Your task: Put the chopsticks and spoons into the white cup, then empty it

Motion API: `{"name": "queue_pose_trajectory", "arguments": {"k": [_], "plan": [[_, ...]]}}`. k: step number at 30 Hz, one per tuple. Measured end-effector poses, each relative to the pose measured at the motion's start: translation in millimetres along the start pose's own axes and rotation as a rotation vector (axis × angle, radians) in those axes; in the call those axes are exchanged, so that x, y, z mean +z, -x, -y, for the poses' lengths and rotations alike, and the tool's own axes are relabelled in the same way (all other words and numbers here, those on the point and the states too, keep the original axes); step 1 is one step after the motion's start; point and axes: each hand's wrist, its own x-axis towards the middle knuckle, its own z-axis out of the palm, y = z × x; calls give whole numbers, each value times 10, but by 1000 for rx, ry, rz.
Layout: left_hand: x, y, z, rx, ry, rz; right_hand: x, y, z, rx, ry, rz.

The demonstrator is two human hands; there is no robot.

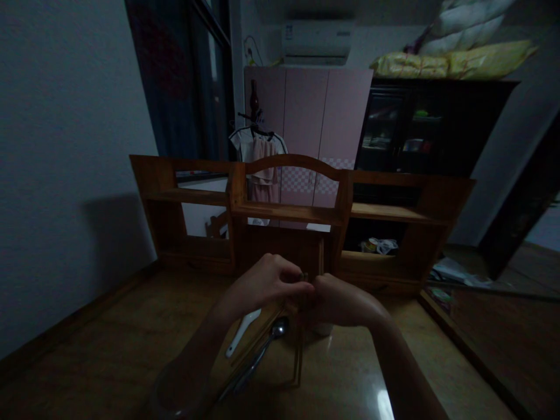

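Before my chest, my two hands meet above the wooden desk [350, 373]. My left hand [273, 283] has its thumb and finger pinched at the top ends of thin wooden chopsticks [298, 361], whose lower parts point down towards the desk. Wrapped closed beside it, my right hand [343, 300] also grips chopsticks; another length [321, 255] shows above its knuckles. Its fingertips are hidden. Partly behind my right hand is a white cup-like container [324, 329]. On the desk to the left lie a white spoon [243, 332], a metal spoon [279, 328] and more thin sticks [258, 345].
A wooden shelf unit [291, 214] spans the back of the desk, with small items [380, 245] in its right compartment. The wall [79, 146] stands close on the left. Beyond are a pink wardrobe [304, 116] and a dark cabinet [420, 128]. The room is dim.
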Motion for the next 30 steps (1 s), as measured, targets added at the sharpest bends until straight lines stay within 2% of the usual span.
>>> {"name": "queue_pose_trajectory", "arguments": {"k": [9, 23, 26, 30], "plan": [[-32, 20, 37, -14, -36, -17, 11, -44, 44, -14, -73, 21], [-11, -39, 48, -1, -94, -104, 32, -79, 6, -50, -156, 13], [-20, -42, 70, -1, -58, -122, 27, -99, 23, -88, -163, -64], [-72, -17, 48, -2, 147, -148, -91, -41, 44, -113, -220, -232]]}}
